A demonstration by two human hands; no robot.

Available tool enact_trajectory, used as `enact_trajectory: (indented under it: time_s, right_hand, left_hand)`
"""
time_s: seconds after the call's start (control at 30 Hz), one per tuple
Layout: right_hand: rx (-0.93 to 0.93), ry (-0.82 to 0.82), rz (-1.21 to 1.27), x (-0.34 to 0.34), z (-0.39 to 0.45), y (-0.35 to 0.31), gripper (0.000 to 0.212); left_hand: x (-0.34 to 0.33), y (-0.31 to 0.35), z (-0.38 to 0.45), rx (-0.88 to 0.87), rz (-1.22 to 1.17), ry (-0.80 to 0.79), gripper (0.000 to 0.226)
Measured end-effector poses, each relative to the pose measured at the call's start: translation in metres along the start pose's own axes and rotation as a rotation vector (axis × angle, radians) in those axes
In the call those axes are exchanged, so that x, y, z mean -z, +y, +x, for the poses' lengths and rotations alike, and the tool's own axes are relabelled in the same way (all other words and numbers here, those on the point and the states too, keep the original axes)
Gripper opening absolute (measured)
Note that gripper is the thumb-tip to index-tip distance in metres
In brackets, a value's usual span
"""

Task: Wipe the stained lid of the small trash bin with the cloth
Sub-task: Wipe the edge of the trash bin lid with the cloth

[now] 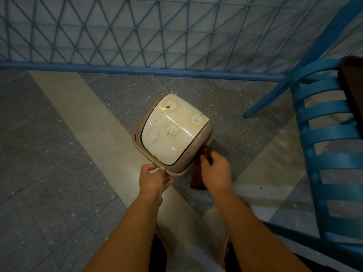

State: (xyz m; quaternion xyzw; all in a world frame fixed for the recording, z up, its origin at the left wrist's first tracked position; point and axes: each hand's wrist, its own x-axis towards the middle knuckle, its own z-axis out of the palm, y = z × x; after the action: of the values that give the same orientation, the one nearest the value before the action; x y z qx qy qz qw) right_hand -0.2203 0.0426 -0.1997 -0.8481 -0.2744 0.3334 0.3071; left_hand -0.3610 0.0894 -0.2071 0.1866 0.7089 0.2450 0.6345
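Observation:
A small beige trash bin (204, 148) stands on the floor, seen from above. Its cream lid (172, 142) carries several brown-ringed stains and thin drip lines. My left hand (155, 178) pinches the bin's near rim between thumb and fingers. My right hand (215, 173) is closed on a dark brown cloth (197, 179) just right of the bin's near corner; the cloth hangs below the hand, beside the bin, and does not touch the lid.
A blue slatted chair (326, 134) stands close on the right, one leg reaching toward the bin. A blue lattice fence (137, 36) with a low rail runs across the back. The floor (59, 154) is grey speckled tile with pale bands.

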Motion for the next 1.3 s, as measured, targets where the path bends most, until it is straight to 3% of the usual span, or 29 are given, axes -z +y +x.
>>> enact_trajectory:
  time_s: [0.17, 0.27, 0.37, 0.53, 0.73, 1.1, 1.3]
  right_hand:
    - [-0.006, -0.170, -0.085, -0.003, -0.021, 0.009, 0.021]
    - [-0.297, -0.222, 0.219, 0.009, -0.007, 0.002, 0.025]
    - [-0.523, -0.126, 0.568, 0.023, 0.008, -0.003, 0.047]
    - [-0.504, 0.042, 0.687, 0.028, 0.034, -0.020, 0.055]
    - [-0.464, 0.090, 0.522, 0.016, 0.044, -0.022, 0.043]
    - [-0.442, -0.079, 0.435, -0.006, 0.015, -0.009, 0.028]
    - [-0.538, -0.186, 0.519, -0.026, -0.019, 0.002, 0.023]
  left_hand:
    - [0.001, 0.001, -0.003, 0.020, -0.033, 0.009, 0.022]
    - [0.002, 0.002, -0.004, 0.016, -0.038, 0.007, 0.026]
    - [0.002, 0.003, -0.002, 0.024, -0.043, 0.006, 0.026]
    - [0.003, 0.003, -0.001, 0.017, -0.015, -0.002, 0.021]
    - [0.005, 0.002, 0.002, -0.011, 0.040, -0.028, 0.019]
    - [0.004, 0.000, 0.001, -0.017, 0.000, -0.045, 0.020]
    - [0.006, -0.001, 0.003, -0.023, 0.015, -0.033, 0.022]
